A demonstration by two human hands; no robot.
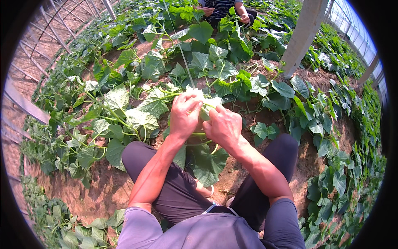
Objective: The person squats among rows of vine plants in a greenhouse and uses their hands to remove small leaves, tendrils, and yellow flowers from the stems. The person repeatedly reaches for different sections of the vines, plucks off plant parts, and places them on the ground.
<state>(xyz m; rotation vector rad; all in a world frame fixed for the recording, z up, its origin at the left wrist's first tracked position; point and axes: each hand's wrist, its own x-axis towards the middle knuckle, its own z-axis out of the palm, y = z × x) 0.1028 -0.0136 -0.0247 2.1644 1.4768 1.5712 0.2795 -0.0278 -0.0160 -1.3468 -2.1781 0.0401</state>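
My left hand (185,115) is in front of me at the middle of the view, thumb and fingers pinched on a green vine stem (169,93). Close on its right, my right hand (223,126) has its fingers curled at the same vine. Bright, sunlit leaves (213,101) lie just beyond the fingertips, and glare hides detail there. A pale string (182,51) runs down from the top of the view to the vine by my left hand. Below the hands, a broad lobed leaf (208,163) hangs between my knees.
Leafy vines (149,65) cover the soil ridges on all sides. A concrete post (303,37) rises at the upper right. Across the row crouches another person (222,11), both hands among the leaves. Slanting frame bars (54,29) stand at the left, bare soil (105,199) at lower left.
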